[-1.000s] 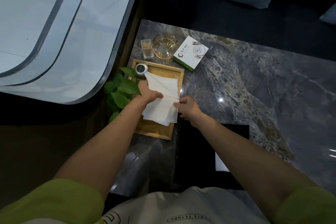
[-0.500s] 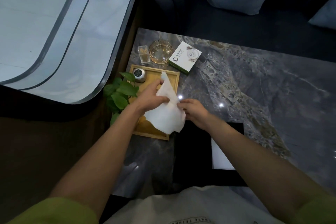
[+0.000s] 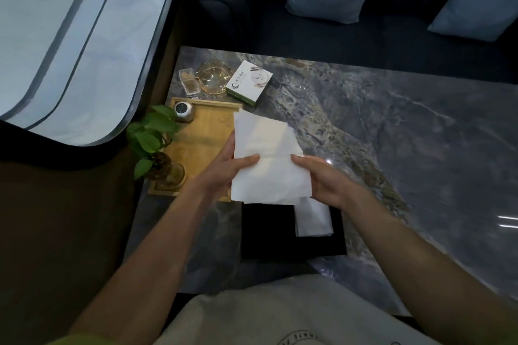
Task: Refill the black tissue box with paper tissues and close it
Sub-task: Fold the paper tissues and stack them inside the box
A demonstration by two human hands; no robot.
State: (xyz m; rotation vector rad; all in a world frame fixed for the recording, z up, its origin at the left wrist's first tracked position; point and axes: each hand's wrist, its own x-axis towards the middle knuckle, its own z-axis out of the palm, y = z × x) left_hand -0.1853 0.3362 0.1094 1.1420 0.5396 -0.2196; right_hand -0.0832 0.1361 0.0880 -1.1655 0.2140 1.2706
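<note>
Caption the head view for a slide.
Both hands, left and right, hold a tissue stack above the black tissue box.

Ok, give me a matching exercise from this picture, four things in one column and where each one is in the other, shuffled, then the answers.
Things:
1. stack of paper tissues
2. black tissue box
3. potted plant
4. glass ashtray

Places:
A. at the left edge of the wooden tray
B. on the marble table, just below the hands
C. at the table's far left corner
D. held between the left hand and right hand

Pairs: 1-D, 2-B, 3-A, 4-C
</note>
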